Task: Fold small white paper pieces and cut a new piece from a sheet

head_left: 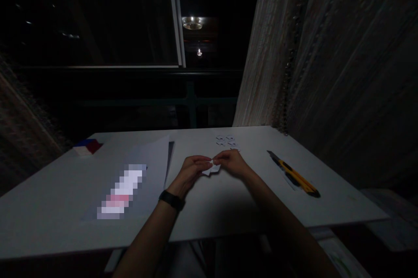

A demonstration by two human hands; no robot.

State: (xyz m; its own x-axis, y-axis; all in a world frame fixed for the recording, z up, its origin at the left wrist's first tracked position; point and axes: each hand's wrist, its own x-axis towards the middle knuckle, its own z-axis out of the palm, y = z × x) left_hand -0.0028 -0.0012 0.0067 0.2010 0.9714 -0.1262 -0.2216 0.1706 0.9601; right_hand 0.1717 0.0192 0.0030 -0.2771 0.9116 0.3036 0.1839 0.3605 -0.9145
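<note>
Over the middle of the white table, my left hand and my right hand meet fingertip to fingertip. Between them they pinch a small piece of white paper, which looks folded, with pointed corners hanging below the fingers. A dark band circles my left wrist. Just beyond my right hand lie several small white pieces with dark marks, set in rows on the tabletop. To the right, a yellow and black utility knife rests with its blade end pointing away from me.
A large white sheet with a blurred-out bright patch lies left of my hands, a dark edge showing beside it. Near the far left corner sits a blue, red and white block. A curtain hangs at the table's back right.
</note>
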